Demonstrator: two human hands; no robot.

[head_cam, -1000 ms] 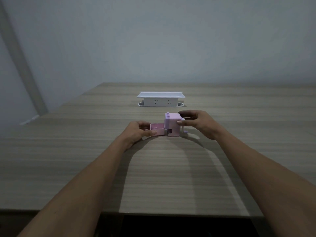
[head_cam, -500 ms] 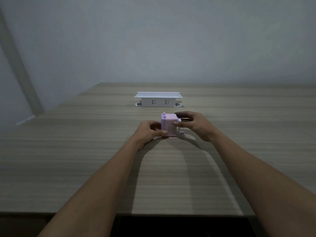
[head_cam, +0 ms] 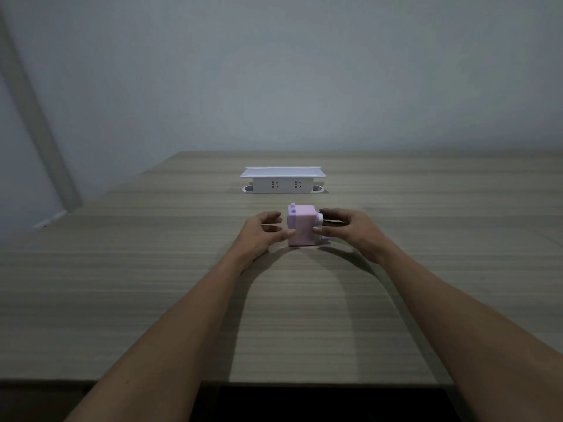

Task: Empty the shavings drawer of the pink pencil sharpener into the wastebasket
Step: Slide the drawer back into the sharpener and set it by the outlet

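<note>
The pink pencil sharpener [head_cam: 302, 226] stands upright on the wooden table [head_cam: 152, 284], its shavings drawer closed flush in the body. My left hand [head_cam: 264, 234] is at its left side, fingers spread apart, only the thumb tip touching the lower left edge. From the right, my right hand [head_cam: 345, 228] holds the sharpener, thumb on the front face and fingers around the back by the crank. No wastebasket is in view.
A raised white power socket box [head_cam: 282, 180] stands on the table behind the sharpener. The table's near edge runs along the bottom, with a dark gap [head_cam: 320, 403] below it. A grey wall lies beyond.
The drawer, pulled out to the left a second ago, has been pushed back into the sharpener by my left hand. That hand has since spread its fingers and eased off.
</note>
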